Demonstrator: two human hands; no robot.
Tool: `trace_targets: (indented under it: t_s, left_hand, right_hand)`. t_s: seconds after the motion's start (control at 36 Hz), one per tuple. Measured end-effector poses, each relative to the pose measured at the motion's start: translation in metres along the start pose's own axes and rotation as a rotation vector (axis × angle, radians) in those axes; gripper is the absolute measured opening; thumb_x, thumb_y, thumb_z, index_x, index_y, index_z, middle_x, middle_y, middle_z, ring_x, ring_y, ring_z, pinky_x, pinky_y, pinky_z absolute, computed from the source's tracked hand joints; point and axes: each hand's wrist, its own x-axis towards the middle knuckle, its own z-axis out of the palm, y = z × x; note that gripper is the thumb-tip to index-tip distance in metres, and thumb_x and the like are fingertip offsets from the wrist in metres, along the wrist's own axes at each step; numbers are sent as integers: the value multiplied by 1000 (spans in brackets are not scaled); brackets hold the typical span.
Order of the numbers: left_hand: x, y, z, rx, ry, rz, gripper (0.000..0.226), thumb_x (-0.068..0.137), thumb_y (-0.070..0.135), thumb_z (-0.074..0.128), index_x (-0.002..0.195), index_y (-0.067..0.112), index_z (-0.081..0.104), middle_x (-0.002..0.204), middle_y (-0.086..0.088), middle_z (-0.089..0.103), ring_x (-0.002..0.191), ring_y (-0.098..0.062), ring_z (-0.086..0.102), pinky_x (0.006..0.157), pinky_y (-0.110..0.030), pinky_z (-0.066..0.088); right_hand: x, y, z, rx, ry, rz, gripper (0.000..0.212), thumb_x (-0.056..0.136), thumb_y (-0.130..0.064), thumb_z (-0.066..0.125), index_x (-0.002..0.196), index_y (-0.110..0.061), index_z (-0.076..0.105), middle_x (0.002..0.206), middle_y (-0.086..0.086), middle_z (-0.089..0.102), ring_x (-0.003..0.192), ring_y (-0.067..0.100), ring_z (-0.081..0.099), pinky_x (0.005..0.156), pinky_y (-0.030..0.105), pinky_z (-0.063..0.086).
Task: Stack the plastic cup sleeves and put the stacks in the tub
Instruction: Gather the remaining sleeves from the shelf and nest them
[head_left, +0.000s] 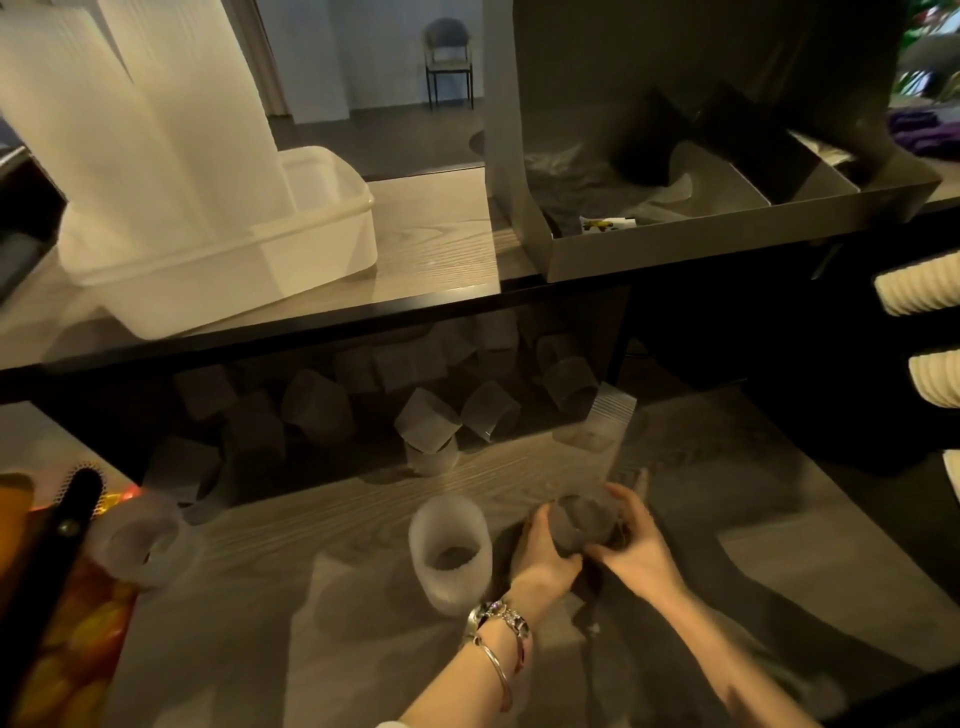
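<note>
Both hands meet low on the wood-grain floor surface, in front of the dark bench; the left hand (545, 545) and the right hand (631, 543) curl round one frosted translucent plastic cup sleeve (584, 522) from either side, so it sits between the palms, its open end facing up; the left wrist carries metal bracelets (498, 631). Just left of the left hand stands an upright frosted sleeve stack (449, 551), apart from the fingers; another frosted sleeve (145, 545) lies tilted further left. Loose sleeves (332, 410) are heaped under the bench's front edge. On the bench's left end rests the translucent white plastic tub (311, 234), with tall white sleeve stacks (156, 104) leaning in it; a grey divided cardboard box (701, 234) sits at the right end.
</note>
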Motion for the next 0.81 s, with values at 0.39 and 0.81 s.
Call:
trace_targets:
  t_s: [0.39,0.81]
  left_hand:
    - [-38,31,-25,-175,36,249,56,91,28,54,141,24,29,138,4,43,117,0,38,93,-7,27]
    - [-122,28,-122,-12,260,428,63,83,47,60,134,37,24,129,24,36,115,7,36,93,-6,34]
  right_hand:
    - [-14,-42,1,294,71,-59,66,70,16,67,118,-25,48,111,-9,57,107,8,52,79,12,43]
    - [-50,-117,32,196,-178,-365,71,65,-1,79,120,-36,49,115,-26,57,111,-5,53,82,9,47]
